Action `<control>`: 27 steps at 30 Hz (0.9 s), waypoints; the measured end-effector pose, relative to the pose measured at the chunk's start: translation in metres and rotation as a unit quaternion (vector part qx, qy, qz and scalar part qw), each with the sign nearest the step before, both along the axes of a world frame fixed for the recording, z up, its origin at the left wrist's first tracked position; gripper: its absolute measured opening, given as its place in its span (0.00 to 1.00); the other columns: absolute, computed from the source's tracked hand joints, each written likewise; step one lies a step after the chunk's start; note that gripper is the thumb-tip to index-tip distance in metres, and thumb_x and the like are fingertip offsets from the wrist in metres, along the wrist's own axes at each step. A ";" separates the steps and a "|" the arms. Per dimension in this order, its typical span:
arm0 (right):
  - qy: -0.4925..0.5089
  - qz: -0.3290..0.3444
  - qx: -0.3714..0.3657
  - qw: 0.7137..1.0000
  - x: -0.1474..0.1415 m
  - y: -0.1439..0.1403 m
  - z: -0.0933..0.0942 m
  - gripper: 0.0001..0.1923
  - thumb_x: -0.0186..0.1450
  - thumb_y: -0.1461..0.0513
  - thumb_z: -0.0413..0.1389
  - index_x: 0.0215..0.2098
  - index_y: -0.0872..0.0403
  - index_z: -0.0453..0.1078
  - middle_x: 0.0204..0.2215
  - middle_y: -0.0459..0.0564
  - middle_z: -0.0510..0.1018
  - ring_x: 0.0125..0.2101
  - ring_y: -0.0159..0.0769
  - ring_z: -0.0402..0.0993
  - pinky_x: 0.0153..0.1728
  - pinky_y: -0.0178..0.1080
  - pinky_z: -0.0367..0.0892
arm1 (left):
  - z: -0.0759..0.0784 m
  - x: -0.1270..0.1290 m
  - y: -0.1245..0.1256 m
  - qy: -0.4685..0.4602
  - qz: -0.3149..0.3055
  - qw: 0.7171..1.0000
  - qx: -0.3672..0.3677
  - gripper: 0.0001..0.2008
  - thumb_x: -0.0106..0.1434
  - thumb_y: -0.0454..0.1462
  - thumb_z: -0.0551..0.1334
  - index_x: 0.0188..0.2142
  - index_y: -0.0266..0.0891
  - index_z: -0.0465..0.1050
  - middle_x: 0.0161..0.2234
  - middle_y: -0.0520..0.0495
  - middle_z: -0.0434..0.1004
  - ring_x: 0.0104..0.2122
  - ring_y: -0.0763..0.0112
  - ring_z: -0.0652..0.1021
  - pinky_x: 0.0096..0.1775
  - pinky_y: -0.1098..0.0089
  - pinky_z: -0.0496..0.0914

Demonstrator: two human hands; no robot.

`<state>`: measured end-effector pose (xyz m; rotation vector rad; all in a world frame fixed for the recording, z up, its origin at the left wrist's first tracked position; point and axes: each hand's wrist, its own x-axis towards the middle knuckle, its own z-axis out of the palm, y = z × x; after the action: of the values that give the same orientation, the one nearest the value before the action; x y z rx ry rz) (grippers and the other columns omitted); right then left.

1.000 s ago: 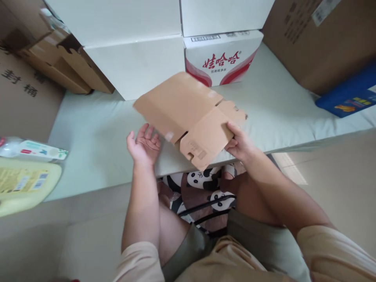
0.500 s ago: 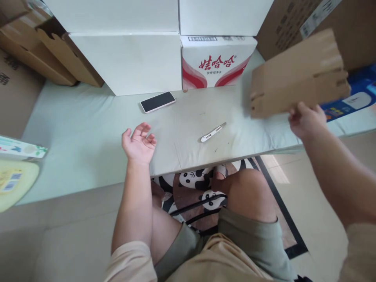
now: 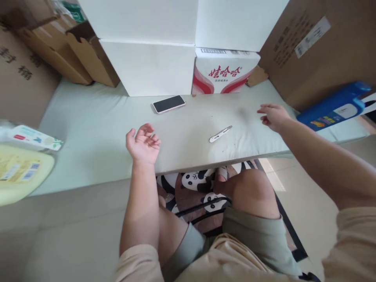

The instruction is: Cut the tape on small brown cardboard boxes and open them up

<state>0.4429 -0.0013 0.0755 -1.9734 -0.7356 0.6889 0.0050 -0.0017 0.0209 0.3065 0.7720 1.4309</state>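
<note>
Cloth-covered table: pale green, creased
Phone: flat, screen up, in front of the white box
Slim white tool: aslant toward the front edge
Cardboard piece: beside the red-and-white carton, partly hidden
Blue bottle: right end
Yellow bottle: left end

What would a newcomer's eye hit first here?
Probably the white carton with red lettering, at the back of the pale green surface among plain white boxes. Next, likely the dark-screened phone in front of those boxes, and the slim white tool between the open left hand and right hand. The blue bottle stands out at far right.
</note>
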 end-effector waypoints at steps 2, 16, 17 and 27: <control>-0.002 0.030 0.000 1.000 -0.024 0.006 0.002 0.09 0.59 0.70 0.58 0.37 0.52 0.69 0.28 0.44 0.73 0.20 0.27 0.63 0.22 0.34 0.57 | 0.000 -0.007 -0.006 -0.015 0.006 1.000 0.009 0.18 0.64 0.50 0.56 0.33 0.39 0.76 0.25 0.48 0.73 0.18 0.76 0.67 0.19 0.73 0.60; -0.101 0.339 0.046 0.934 -0.268 0.105 -0.002 0.21 0.51 0.76 0.55 0.40 0.53 0.74 0.29 0.42 0.73 0.23 0.25 0.62 0.24 0.33 0.57 | 0.006 -0.074 -0.040 -0.127 0.091 0.987 0.044 0.17 0.65 0.46 0.54 0.31 0.38 0.76 0.26 0.49 0.70 0.19 0.79 0.67 0.21 0.72 0.60; -0.126 0.362 0.046 0.923 -0.290 0.113 -0.001 0.22 0.52 0.76 0.54 0.41 0.53 0.74 0.30 0.42 0.74 0.22 0.25 0.61 0.25 0.34 0.57 | 0.006 -0.078 -0.042 -0.136 0.098 0.985 0.044 0.17 0.65 0.46 0.54 0.31 0.38 0.75 0.26 0.50 0.69 0.19 0.79 0.67 0.21 0.72 0.60; -0.325 0.494 0.163 0.790 -0.465 0.234 0.008 0.18 0.65 0.73 0.51 0.52 0.61 0.71 0.41 0.49 0.77 0.29 0.23 0.63 0.37 0.34 0.67 | 0.007 -0.099 -0.037 -0.154 0.111 0.982 0.013 0.18 0.66 0.41 0.49 0.27 0.36 0.72 0.24 0.49 0.67 0.17 0.77 0.67 0.21 0.73 0.59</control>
<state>-0.0224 0.2324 0.0838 -1.3638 -2.2305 0.3606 -0.0942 -0.0389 0.0280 0.0145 0.5450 1.6515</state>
